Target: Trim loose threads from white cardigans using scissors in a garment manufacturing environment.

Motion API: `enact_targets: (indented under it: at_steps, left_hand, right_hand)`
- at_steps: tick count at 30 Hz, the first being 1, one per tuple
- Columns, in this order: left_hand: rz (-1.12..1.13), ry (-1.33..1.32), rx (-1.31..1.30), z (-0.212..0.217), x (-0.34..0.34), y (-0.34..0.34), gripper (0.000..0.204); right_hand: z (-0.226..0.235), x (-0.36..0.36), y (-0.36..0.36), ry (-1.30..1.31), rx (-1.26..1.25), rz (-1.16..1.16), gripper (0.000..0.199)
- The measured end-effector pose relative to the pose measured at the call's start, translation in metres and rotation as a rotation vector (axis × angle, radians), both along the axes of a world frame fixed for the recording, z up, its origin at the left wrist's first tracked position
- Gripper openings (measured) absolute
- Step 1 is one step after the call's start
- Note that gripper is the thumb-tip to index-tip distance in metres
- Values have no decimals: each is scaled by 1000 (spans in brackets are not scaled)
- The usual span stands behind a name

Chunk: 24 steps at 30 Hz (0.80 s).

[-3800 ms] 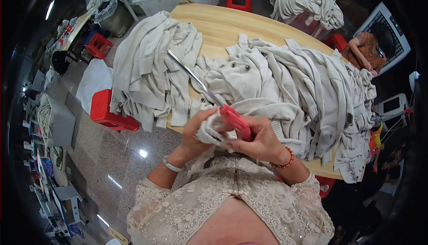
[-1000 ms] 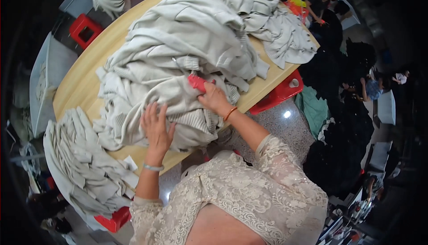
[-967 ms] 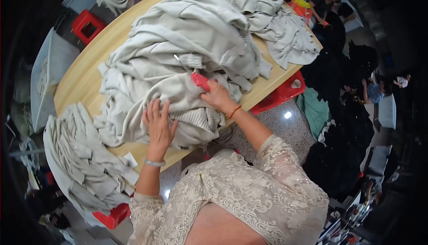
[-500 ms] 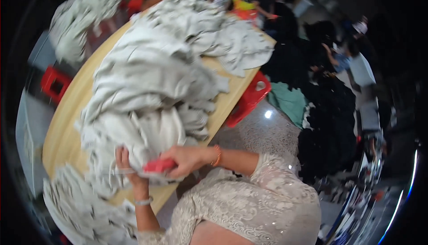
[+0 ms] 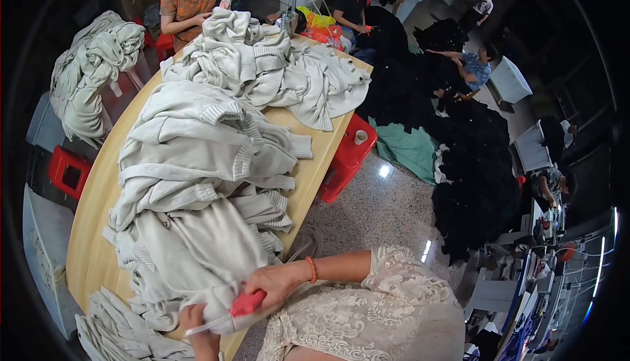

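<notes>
My right hand (image 5: 281,283) is wrapped round a small red-handled tool (image 5: 247,303), whose working end I cannot make out. Just left of it, my left hand (image 5: 194,320) grips the edge of an off-white knit cardigan (image 5: 197,246) at the near end of the table. The cloth stretches between my two hands, and the red tool lies against it. Beyond the cardigan, a heap of similar knit garments (image 5: 187,134) with ribbed cuffs runs up the table.
The wooden table (image 5: 88,230) carries more garments (image 5: 121,331) at its near left. A red stool (image 5: 348,154) with a cup (image 5: 360,137) stands at its right edge. Black cloth piles (image 5: 476,184) and a green cloth (image 5: 403,148) cover the floor rightward. Co-workers sit farther off.
Both hands have come lower and nearer to me, the red tool with them. The cardigan's near edge is now drawn between them. The whole view has shifted slightly and become sharper.
</notes>
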<state>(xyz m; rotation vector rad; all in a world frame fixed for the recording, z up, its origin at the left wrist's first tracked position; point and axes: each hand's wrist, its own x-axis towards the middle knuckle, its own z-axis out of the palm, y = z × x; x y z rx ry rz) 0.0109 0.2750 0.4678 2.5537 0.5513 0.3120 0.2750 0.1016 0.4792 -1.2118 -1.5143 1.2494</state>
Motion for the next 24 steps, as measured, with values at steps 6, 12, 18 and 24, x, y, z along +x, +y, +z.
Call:
enact_targets:
  at_steps: [6, 12, 18, 24]
  left_hand:
    - [104, 87, -472, -29, 0, 13, 77]
    - [532, -310, -127, -68, 57, 89, 66]
    - [673, -103, -19, -63, 113, 132, 76]
    - [624, 120, 61, -50, 138, 140, 59]
  right_hand:
    - [-64, -10, 1, -246, -207, -537, 44]
    - [-84, -23, 26, -277, -38, -689, 50]
    - [-76, -31, 25, -272, -109, -619, 44]
    - [-81, -27, 28, -267, -131, -619, 33]
